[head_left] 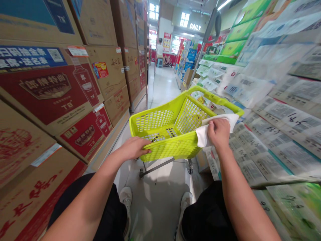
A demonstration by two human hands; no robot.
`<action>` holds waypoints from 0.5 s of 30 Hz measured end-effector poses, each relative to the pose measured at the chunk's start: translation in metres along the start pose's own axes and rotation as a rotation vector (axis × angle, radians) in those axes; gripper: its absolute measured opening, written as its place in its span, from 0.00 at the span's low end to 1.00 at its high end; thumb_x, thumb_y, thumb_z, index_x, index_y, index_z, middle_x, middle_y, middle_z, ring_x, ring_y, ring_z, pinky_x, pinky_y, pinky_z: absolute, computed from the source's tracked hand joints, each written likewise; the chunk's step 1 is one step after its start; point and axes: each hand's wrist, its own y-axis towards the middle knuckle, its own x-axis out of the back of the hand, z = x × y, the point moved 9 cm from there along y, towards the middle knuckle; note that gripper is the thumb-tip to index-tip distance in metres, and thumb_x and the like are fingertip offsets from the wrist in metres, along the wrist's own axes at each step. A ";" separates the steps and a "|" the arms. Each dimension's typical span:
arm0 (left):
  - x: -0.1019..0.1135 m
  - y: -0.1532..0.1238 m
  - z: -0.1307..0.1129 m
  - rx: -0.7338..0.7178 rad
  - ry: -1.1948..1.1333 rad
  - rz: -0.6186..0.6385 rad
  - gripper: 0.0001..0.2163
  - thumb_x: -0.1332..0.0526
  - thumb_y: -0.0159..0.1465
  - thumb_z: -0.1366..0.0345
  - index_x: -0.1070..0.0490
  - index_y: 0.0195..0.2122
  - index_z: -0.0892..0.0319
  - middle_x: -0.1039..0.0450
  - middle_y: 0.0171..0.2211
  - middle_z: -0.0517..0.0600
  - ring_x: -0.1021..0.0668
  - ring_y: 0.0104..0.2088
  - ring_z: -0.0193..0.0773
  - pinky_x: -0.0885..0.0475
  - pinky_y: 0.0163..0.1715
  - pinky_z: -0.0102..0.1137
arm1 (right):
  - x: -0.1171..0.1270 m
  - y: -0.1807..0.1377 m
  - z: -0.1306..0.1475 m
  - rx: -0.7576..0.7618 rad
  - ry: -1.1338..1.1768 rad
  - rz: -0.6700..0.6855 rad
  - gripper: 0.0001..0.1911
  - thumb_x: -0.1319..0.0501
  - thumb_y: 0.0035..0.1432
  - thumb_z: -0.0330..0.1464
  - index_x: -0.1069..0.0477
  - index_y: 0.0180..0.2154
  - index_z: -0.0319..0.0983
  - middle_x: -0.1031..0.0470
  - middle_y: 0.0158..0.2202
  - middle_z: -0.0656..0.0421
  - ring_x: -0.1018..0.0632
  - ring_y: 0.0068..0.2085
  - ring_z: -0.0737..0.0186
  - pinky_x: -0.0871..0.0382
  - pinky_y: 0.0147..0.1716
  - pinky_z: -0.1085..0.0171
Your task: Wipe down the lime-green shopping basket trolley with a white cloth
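Observation:
A lime-green plastic shopping cart [155, 147] stands sideways in front of me, its basket pierced with oval holes and its handle at the right end. My left hand [136, 147] grips the near left part of the basket's rim, thumb and fingers closed around the edge. In my right hand [219, 132] is a white cloth [202, 135], pressed against the rim near the handle [223, 100]. Part of the cloth hangs down over the basket's side, and another part sticks out to the right. The palm hides the middle of the cloth.
Stacked cardboard cartons [57, 87] wall the aisle on the left. Plastic-wrapped paper packs [283, 117] are piled on the right, close to the cart. A caster wheel [141, 174] stands on the tiled floor [160, 201] between my shoes. A blue stool [159, 62] is far ahead.

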 end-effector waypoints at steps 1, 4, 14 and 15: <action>-0.001 0.001 -0.001 0.008 0.007 0.001 0.13 0.42 0.70 0.52 0.23 0.42 0.54 0.19 0.38 0.52 0.19 0.40 0.45 0.34 0.37 0.31 | -0.002 -0.002 0.005 -0.001 -0.016 0.014 0.18 0.47 0.68 0.41 0.23 0.35 0.40 0.20 0.39 0.50 0.27 0.46 0.47 0.38 0.52 0.50; -0.002 0.003 -0.003 0.013 0.033 -0.008 0.13 0.42 0.70 0.52 0.23 0.43 0.53 0.19 0.39 0.53 0.19 0.41 0.46 0.33 0.37 0.32 | -0.016 -0.017 0.047 0.051 0.041 0.132 0.18 0.45 0.69 0.43 0.22 0.36 0.41 0.20 0.37 0.53 0.29 0.44 0.49 0.40 0.53 0.50; -0.001 0.002 -0.003 0.016 0.066 0.010 0.13 0.41 0.69 0.51 0.23 0.42 0.53 0.19 0.38 0.52 0.18 0.41 0.47 0.35 0.34 0.33 | -0.021 -0.028 0.070 0.110 0.016 0.246 0.19 0.50 0.72 0.41 0.23 0.43 0.41 0.22 0.46 0.52 0.28 0.50 0.50 0.41 0.58 0.50; -0.002 0.003 -0.005 0.015 0.067 0.016 0.13 0.40 0.69 0.51 0.23 0.42 0.53 0.18 0.38 0.52 0.18 0.41 0.47 0.35 0.34 0.33 | -0.016 -0.022 0.053 0.061 -0.043 0.171 0.18 0.50 0.72 0.41 0.23 0.43 0.40 0.23 0.49 0.50 0.29 0.53 0.48 0.42 0.60 0.48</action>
